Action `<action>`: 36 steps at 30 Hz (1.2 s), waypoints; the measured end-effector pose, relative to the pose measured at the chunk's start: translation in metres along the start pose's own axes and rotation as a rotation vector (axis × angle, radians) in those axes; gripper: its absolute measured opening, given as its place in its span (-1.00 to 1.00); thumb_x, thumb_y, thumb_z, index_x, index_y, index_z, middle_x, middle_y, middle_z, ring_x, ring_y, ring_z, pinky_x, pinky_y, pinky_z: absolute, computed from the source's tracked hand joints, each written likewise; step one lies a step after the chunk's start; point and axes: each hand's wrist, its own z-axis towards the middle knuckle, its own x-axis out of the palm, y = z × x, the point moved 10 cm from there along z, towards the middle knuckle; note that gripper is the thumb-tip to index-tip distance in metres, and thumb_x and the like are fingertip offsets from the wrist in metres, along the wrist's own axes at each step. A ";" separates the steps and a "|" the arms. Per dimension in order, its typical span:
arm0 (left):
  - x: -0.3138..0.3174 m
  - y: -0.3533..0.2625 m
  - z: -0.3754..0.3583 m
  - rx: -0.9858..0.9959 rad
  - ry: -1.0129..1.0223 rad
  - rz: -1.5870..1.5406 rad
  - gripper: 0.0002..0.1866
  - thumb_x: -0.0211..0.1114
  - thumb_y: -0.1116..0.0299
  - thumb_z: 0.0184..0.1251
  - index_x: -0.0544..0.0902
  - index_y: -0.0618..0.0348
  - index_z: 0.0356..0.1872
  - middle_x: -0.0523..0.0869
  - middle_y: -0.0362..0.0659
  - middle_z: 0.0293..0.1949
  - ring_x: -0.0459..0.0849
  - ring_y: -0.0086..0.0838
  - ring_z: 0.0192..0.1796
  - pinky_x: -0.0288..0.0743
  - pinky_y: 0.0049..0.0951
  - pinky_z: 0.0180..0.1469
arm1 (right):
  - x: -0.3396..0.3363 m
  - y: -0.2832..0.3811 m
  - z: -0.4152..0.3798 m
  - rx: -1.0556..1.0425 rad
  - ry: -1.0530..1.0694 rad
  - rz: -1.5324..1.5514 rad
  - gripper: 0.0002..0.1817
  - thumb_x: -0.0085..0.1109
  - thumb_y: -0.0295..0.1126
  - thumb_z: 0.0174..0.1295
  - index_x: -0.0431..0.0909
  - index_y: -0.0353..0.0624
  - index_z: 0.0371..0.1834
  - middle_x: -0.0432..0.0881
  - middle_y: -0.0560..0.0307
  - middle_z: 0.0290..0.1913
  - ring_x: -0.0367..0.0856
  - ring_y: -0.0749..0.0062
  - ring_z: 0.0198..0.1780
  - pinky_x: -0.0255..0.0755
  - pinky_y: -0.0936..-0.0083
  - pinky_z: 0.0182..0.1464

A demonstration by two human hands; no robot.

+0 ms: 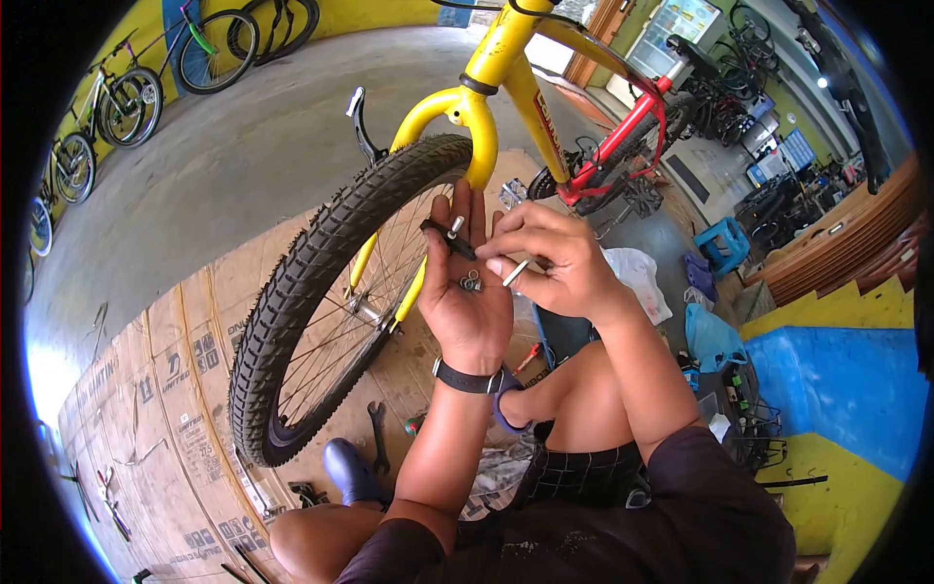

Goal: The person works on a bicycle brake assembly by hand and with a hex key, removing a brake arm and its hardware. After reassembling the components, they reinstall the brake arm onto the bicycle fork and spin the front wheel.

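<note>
The left hand (472,316), palm up, holds a black brake part (449,241) and small metal washers (471,281); the right hand (555,258) pinches a slim pale piece (516,273) just above it. Beside them stands the front wheel (261,336) in a yellow fork (477,122), over flattened cardboard (185,389) bearing a dark wrench (377,438).

Grey concrete floor (292,127), brown printed cardboard sheets (195,428) laid over it below and left of the left hand (471,297). Upper left of that hand: yellow wall (326,14) with a blue stripe, bikes (126,105) parked along it. Upper right of the right hand (559,258): bright glass-front cabinet (676,29), small light glare. Right: blue plastic stool (722,243), curved brown wooden furniture (842,238), blue-and-yellow painted surface (837,389).
</note>
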 end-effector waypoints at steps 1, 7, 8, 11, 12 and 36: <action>0.001 0.000 0.000 0.003 0.014 -0.032 -0.56 -0.03 0.11 0.67 0.46 0.10 0.38 0.32 0.09 0.52 0.16 -0.09 0.61 -0.01 -0.02 0.63 | 0.003 0.000 0.000 -0.017 0.024 0.005 -0.82 0.42 -0.54 0.13 0.76 -0.23 -0.18 0.66 0.06 -0.22 0.67 0.33 -0.22 0.52 0.48 -0.20; 0.006 0.000 -0.001 -0.005 0.017 -0.019 -0.55 -0.03 0.08 0.67 0.46 0.08 0.38 0.33 0.07 0.52 0.14 -0.09 0.62 -0.02 -0.02 0.63 | 0.011 -0.004 -0.003 0.000 0.116 -0.024 -0.81 0.43 -0.54 0.12 0.74 -0.25 -0.18 0.65 0.08 -0.21 0.68 0.31 -0.21 0.56 0.43 -0.19; 0.006 0.001 -0.002 -0.014 0.019 -0.001 -0.54 -0.01 0.08 0.66 0.45 0.07 0.39 0.34 0.02 0.52 0.13 -0.14 0.62 -0.02 -0.05 0.63 | 0.012 -0.006 -0.004 0.008 0.130 -0.026 -0.81 0.42 -0.55 0.12 0.74 -0.25 -0.17 0.64 0.08 -0.20 0.68 0.30 -0.21 0.57 0.43 -0.19; 0.003 0.002 -0.003 -0.031 0.006 0.048 -0.51 0.03 0.07 0.64 0.42 0.07 0.43 0.38 -0.08 0.51 0.12 -0.24 0.63 -0.02 -0.12 0.62 | 0.017 -0.008 -0.007 -0.006 0.182 -0.080 -0.79 0.41 -0.57 0.10 0.73 -0.26 -0.17 0.63 0.07 -0.20 0.69 0.28 -0.20 0.57 0.41 -0.19; 0.002 0.002 -0.004 -0.031 -0.011 0.062 -0.50 0.03 0.06 0.64 0.41 0.07 0.43 0.39 -0.08 0.51 0.13 -0.24 0.63 0.00 -0.12 0.62 | 0.017 -0.007 -0.007 -0.001 0.195 -0.080 -0.78 0.41 -0.58 0.09 0.72 -0.26 -0.17 0.63 0.06 -0.20 0.69 0.27 -0.20 0.57 0.41 -0.18; 0.004 0.004 -0.004 0.027 -0.013 0.031 -0.52 0.10 0.06 0.61 0.42 -0.01 0.42 0.41 -0.17 0.48 0.21 -0.24 0.58 0.03 -0.10 0.58 | -0.018 0.006 0.004 -0.004 -0.229 -0.141 -0.84 0.35 -0.53 0.22 0.68 -0.24 -0.13 0.64 0.04 -0.20 0.69 0.26 -0.18 0.57 0.40 -0.17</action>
